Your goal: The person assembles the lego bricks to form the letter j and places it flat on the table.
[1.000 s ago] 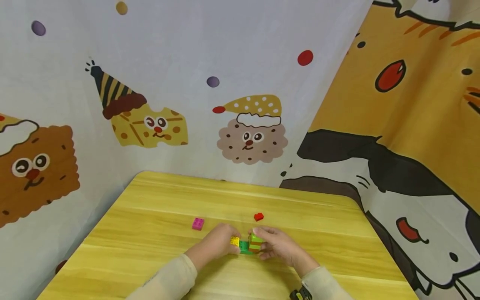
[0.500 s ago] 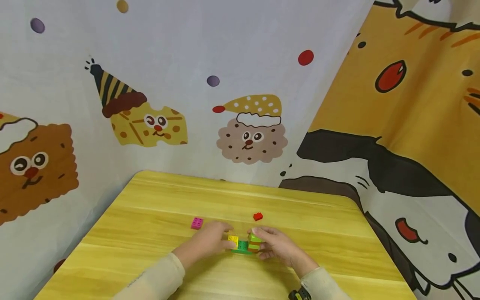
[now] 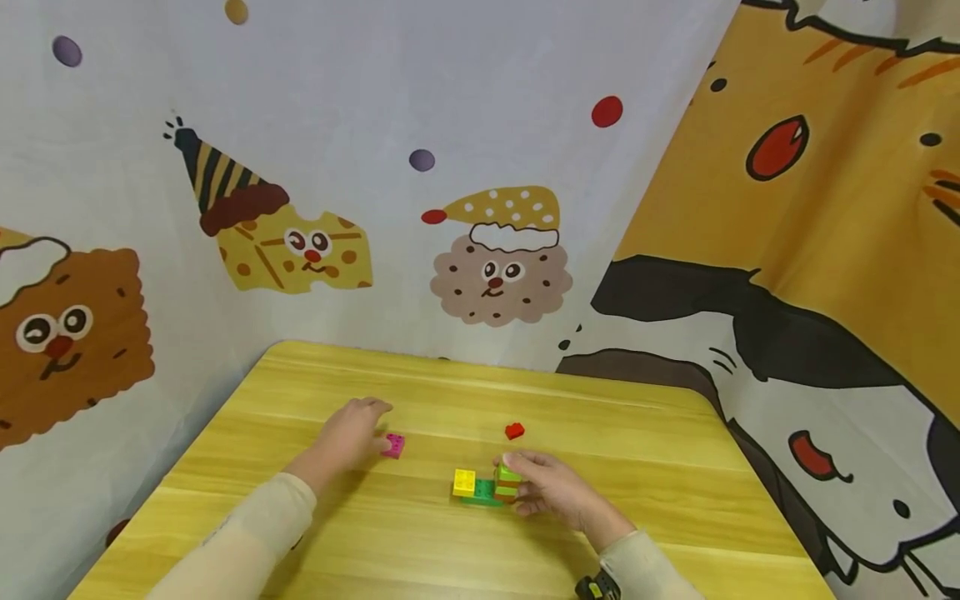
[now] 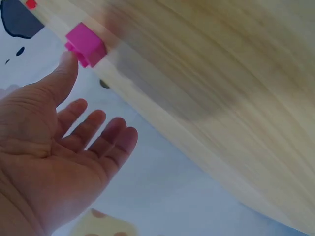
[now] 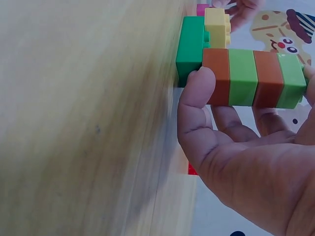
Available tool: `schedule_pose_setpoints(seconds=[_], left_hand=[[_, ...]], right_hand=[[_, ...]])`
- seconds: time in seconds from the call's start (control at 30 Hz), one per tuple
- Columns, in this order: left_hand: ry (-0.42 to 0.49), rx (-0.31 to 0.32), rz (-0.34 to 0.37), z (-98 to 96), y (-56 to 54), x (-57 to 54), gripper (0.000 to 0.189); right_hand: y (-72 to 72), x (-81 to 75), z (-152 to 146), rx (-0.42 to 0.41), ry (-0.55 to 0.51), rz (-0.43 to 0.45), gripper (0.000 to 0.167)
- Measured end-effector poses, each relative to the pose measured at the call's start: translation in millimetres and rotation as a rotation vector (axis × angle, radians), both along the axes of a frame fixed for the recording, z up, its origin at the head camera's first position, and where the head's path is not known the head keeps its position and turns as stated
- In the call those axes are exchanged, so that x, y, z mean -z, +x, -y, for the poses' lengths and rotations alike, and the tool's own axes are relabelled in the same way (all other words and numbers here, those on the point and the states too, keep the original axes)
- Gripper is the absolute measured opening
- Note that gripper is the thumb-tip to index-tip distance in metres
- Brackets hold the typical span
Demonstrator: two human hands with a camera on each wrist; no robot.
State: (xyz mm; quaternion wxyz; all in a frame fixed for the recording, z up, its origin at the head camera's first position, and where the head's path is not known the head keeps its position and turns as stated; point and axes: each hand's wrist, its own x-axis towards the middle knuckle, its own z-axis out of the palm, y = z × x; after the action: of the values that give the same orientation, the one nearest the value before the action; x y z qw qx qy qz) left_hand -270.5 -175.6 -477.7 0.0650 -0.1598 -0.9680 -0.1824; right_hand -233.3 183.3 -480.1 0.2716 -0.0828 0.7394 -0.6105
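My left hand (image 3: 343,443) reaches beside a pink building brick (image 3: 395,447), its fingers extended and holding nothing. In the left wrist view the thumb lies close to the studs of the pink brick (image 4: 87,43), with the palm and spread fingers off to one side. My right hand (image 3: 557,492) grips a stack of alternating brown and light-green bricks (image 5: 242,76) between thumb and fingers. The stack stands on one end of a long green brick (image 3: 484,491). On the green brick's other end sits a yellow brick (image 3: 464,482), studs up.
A small red brick (image 3: 514,431) lies on the wooden table (image 3: 600,433), beyond the right hand. Behind the table hangs a white cloth (image 3: 337,100) printed with cartoon figures. A dark watch-like band (image 3: 597,586) is at the right wrist.
My left hand has let go of the yellow brick and moved left and away from me to the pink brick. The right hand keeps its grip on the stack, nearly still.
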Motion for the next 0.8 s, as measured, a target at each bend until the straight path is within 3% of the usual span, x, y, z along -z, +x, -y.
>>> schedule_pose_setpoints(seconds=[0.23, 0.53, 0.8], left_hand=[[0.011, 0.070, 0.070, -3.1, -2.2, 3.2, 0.041], [-0.017, 0.042, 0.089, -11.8, -4.3, 11.0, 0.026], [-0.027, 0.056, 0.096, -17.0, -1.0, 5.9, 0.021]], right_hand=[[-0.2, -1.6, 1, 0.007, 0.002, -0.001, 0.065], [0.4, -1.7, 1, 0.017, 0.002, -0.002, 0.068], [3.7, -1.0, -14, -0.019, -0.059, 0.012, 0.075]])
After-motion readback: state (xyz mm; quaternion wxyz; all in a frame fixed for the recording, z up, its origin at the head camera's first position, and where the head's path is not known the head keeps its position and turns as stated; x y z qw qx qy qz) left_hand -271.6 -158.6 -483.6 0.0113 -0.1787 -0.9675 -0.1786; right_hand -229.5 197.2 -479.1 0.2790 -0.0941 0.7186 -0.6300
